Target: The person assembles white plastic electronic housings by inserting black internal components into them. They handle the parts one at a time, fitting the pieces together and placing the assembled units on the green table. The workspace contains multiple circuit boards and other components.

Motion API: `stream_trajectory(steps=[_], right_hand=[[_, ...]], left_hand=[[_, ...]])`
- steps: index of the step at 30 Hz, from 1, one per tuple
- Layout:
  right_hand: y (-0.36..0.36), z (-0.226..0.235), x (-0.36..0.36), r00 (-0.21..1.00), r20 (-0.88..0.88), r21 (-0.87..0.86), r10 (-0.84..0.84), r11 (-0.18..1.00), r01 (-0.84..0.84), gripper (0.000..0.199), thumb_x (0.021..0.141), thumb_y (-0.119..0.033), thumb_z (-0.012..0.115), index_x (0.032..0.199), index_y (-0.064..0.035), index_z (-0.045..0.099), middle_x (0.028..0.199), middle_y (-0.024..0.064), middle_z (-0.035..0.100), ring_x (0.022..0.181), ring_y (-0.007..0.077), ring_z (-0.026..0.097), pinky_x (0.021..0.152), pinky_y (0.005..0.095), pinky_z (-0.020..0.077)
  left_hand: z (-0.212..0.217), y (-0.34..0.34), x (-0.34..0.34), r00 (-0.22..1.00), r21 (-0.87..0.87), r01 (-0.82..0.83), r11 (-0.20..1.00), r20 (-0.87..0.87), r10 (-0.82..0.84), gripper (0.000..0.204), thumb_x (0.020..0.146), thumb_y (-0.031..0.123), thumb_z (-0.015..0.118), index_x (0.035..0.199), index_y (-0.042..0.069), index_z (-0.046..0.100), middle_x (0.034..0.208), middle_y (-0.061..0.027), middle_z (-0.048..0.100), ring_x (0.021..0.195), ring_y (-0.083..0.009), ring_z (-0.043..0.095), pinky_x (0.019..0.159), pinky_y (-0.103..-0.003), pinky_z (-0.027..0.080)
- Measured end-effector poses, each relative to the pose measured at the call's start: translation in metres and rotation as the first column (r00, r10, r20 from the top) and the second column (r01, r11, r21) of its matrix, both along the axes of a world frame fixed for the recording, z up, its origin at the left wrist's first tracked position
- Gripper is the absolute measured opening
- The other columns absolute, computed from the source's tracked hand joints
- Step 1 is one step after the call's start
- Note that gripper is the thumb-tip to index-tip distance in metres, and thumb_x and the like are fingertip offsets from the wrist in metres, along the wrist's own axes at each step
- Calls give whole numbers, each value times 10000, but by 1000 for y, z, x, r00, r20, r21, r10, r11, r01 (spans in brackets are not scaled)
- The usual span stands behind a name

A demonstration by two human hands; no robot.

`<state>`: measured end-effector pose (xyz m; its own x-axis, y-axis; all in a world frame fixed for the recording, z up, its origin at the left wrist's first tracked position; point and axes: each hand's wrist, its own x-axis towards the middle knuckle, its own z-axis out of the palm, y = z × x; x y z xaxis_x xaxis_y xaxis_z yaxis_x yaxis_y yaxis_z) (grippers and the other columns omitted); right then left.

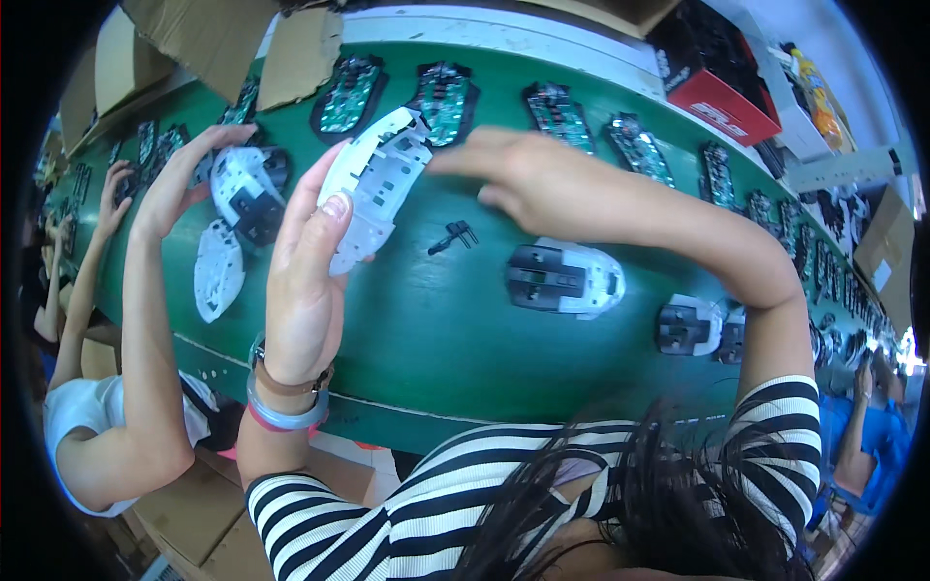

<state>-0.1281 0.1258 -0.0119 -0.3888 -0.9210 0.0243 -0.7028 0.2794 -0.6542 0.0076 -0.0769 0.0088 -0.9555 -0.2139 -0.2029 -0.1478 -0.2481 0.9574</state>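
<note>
Above the green belt [455, 329], left hand [300, 290] pinches a curved white plastic shell [373, 184]; right hand's [542, 184] grip unclear.

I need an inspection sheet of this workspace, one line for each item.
Surface: green conveyor belt, parts lying on it.
Job's things: white mouse shell held up in left hand; right hand reaches over its top end.
Clutter: small black part; assembled mouse bases; a row of green circuit boards.
Hands: left grips shell; right bare.
Cables: nothing seen.
Surroundings: co-worker's hand at left, cardboard boxes.
</note>
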Motion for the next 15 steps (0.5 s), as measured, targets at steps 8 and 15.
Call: stream_trajectory(steps=[8, 15], right_hand=[[7, -9, 47, 992, -125, -12, 17, 1000, -19, 304, 857, -102, 653, 1147, -27, 602, 1048, 159, 578, 969, 350, 605, 812, 431, 531], [-24, -22, 36, 970, -189, 50, 150, 988, -143, 283, 834, -166, 697, 1065, -17, 633, 1061, 170, 557, 952, 331, 613, 772, 415, 546]], left_hand=[[-14, -4, 6, 995, 125, 24, 992, -97, -12, 566, 964, 180, 571, 1448, -28, 364, 1357, -126, 514, 1219, -179, 515, 1048, -343, 389], [-17, -14, 4, 992, 343, 101, 934, 41, -122, 578, 1010, 418, 419, 1415, 6, 405, 1272, -182, 593, 1069, -306, 649, 888, -390, 536]])
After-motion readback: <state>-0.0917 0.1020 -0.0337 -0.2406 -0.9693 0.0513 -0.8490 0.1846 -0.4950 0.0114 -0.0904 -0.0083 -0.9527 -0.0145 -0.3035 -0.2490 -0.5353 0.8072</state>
